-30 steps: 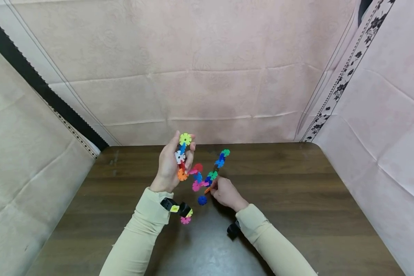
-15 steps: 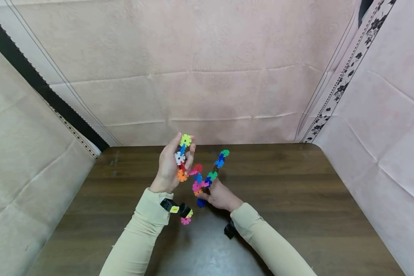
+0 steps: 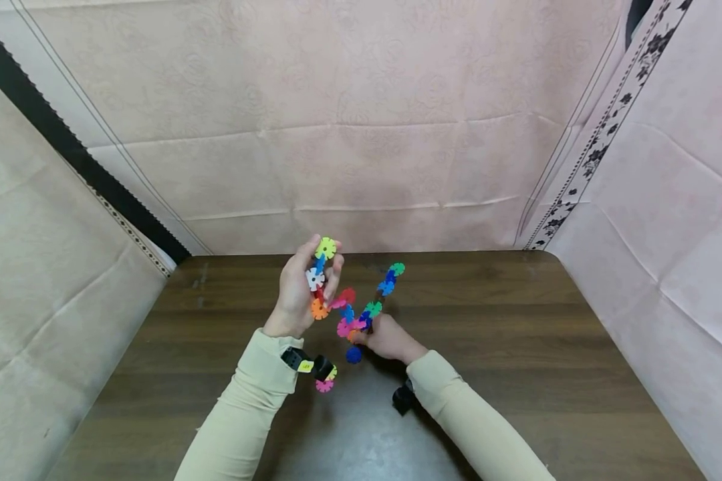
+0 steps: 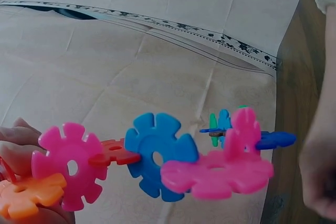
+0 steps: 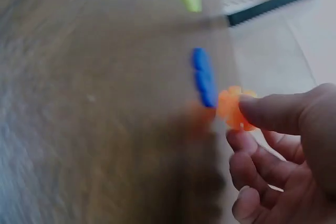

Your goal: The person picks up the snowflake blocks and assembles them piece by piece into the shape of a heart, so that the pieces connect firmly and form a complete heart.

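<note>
My left hand (image 3: 291, 290) holds one end of a chain of interlocking flower-shaped plastic discs. Along that end run a yellow-green disc (image 3: 325, 248), a white disc (image 3: 315, 279) and an orange disc (image 4: 31, 195). From there the chain bends right through a blue disc (image 4: 160, 156) and a pink disc (image 4: 218, 176) up to a green disc (image 3: 398, 268). Below the bend, my right hand (image 3: 392, 339) pinches a loose orange disc (image 5: 231, 107) between thumb and fingers. In the head view this disc overlaps the pink discs; whether they touch I cannot tell.
A loose dark blue disc (image 3: 353, 355) lies on the wooden table (image 3: 517, 354) just below the right hand. Nearer me, a pink disc (image 3: 324, 386) and a yellow one (image 3: 333, 373) are partly hidden by the left wrist camera (image 3: 320, 367). Pale cloth (image 3: 361, 187) hangs behind.
My right hand has moved slightly left with the orange disc and turned it, so more of its face shows. The left hand and the chain have barely shifted.
</note>
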Demonstrator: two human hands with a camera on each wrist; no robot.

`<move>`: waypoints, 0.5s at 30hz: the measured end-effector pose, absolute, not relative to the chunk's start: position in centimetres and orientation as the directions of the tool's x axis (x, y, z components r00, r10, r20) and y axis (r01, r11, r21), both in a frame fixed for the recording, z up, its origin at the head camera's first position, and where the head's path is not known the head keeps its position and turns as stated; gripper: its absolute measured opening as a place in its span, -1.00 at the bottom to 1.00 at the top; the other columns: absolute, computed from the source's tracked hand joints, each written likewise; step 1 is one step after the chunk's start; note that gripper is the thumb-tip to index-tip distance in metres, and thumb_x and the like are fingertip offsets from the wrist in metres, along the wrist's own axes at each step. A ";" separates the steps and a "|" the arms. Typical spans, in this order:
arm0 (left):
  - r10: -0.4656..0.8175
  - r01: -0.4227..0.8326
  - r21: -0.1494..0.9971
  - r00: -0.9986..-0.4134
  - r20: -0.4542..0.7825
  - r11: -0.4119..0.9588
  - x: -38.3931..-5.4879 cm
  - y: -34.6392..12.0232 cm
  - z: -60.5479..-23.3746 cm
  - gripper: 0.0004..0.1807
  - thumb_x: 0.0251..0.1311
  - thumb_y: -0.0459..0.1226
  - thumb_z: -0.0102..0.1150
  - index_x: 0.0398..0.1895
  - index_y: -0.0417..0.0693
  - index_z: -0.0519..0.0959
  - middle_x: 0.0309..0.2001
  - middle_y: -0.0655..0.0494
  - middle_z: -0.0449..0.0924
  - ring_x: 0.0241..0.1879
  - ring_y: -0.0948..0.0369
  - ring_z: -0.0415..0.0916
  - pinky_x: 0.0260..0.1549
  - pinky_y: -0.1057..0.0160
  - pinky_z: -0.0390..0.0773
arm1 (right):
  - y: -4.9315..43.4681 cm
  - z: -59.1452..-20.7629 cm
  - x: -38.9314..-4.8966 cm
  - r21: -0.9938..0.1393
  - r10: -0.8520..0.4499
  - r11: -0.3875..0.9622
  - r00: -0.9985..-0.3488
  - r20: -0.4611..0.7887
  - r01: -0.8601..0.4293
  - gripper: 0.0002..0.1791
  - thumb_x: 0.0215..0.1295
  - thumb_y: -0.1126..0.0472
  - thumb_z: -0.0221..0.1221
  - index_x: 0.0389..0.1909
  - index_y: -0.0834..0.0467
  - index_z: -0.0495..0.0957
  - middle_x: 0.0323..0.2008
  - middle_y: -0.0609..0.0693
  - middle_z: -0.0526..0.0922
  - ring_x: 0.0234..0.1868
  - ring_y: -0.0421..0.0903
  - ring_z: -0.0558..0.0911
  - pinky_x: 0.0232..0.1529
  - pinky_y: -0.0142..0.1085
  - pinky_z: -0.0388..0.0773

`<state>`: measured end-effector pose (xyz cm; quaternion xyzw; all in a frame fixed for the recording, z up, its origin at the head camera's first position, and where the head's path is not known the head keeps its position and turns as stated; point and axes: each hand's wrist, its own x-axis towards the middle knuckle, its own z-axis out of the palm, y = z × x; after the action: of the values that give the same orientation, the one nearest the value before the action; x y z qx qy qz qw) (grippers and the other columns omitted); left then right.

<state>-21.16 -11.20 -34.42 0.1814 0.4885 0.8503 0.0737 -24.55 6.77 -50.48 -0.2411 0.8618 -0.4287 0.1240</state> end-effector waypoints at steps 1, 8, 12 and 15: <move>0.305 0.058 0.861 -0.921 0.242 -0.506 -21.2 -11.2 -34.5 -0.57 0.52 -0.01 -0.31 -0.10 -0.14 0.47 -0.48 0.08 0.48 -0.79 0.24 0.28 -0.83 0.39 0.34 | 7.3 -50.4 -24.6 -0.815 -0.496 0.508 -0.868 -0.012 -0.279 -0.91 0.30 0.20 0.26 -0.29 0.14 0.58 -0.42 -0.09 0.62 -0.38 -0.17 0.55 -0.24 -0.22 0.55; 0.300 0.098 0.885 -0.919 0.257 -0.455 -21.1 -10.9 -34.6 -0.59 0.51 -0.02 -0.33 -0.07 -0.12 0.44 -0.55 0.08 0.49 -0.80 0.24 0.32 -0.80 0.39 0.36 | 11.8 -48.2 -25.5 -0.928 -0.094 0.360 -0.993 0.066 -0.096 -0.84 0.34 0.21 0.22 -0.18 0.23 0.55 -0.33 0.07 0.65 -0.38 0.04 0.60 -0.43 -0.26 0.53; 0.321 0.088 0.894 -0.914 0.248 -0.439 -21.0 -10.7 -34.7 -0.60 0.50 -0.02 -0.34 -0.05 -0.11 0.41 -0.56 0.09 0.46 -0.80 0.24 0.31 -0.81 0.39 0.34 | 13.9 -45.0 -25.4 -0.973 0.161 0.194 -0.975 0.155 -0.123 -0.71 0.35 0.13 0.22 -0.10 0.27 0.50 -0.31 0.16 0.66 -0.32 -0.03 0.63 -0.38 -0.37 0.50; 0.352 0.077 0.903 -0.904 0.242 -0.422 -21.0 -10.4 -34.7 -0.60 0.50 -0.02 -0.34 -0.03 -0.13 0.38 -0.56 0.09 0.45 -0.79 0.25 0.30 -0.80 0.40 0.34 | 14.2 -41.6 -24.3 -0.961 0.226 0.138 -0.938 0.264 -0.238 -0.66 0.34 0.17 0.23 -0.04 0.34 0.49 -0.31 0.24 0.67 -0.36 -0.19 0.60 -0.38 -0.44 0.46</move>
<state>-20.99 -10.36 -34.69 0.2019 0.5310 0.8187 0.0839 -24.33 14.24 -41.63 -0.0041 0.7333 -0.6566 -0.1765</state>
